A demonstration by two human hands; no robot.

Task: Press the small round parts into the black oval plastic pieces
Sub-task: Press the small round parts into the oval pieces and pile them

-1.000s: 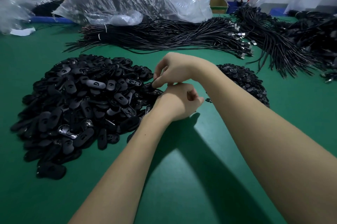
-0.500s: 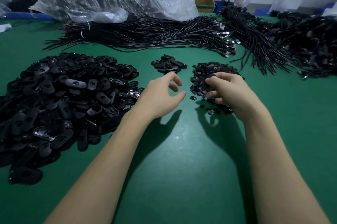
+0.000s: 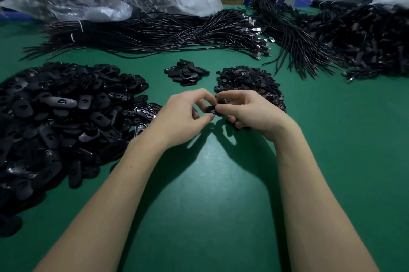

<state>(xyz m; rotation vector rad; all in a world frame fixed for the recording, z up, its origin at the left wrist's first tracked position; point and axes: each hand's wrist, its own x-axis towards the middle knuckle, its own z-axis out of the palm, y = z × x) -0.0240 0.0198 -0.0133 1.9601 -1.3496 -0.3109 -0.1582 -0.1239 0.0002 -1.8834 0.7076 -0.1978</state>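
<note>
Your right hand (image 3: 252,110) holds a small dark piece (image 3: 211,109) pinched in its fingers, just in front of the heap of small round parts (image 3: 247,81) toward the table's far right; whether it is an oval or a round part is too small to tell. Your left hand (image 3: 183,116) is beside it, fingers loosely curled and grasping nothing that shows. The big heap of black oval plastic pieces (image 3: 62,112) lies along the table's (image 3: 205,205) left edge, and a smaller pile (image 3: 186,71) sits farther back. These parts look light, stiff and probably slick, so hold an oval by its long edges and press the round part in squarely with 1 thumb.
</note>
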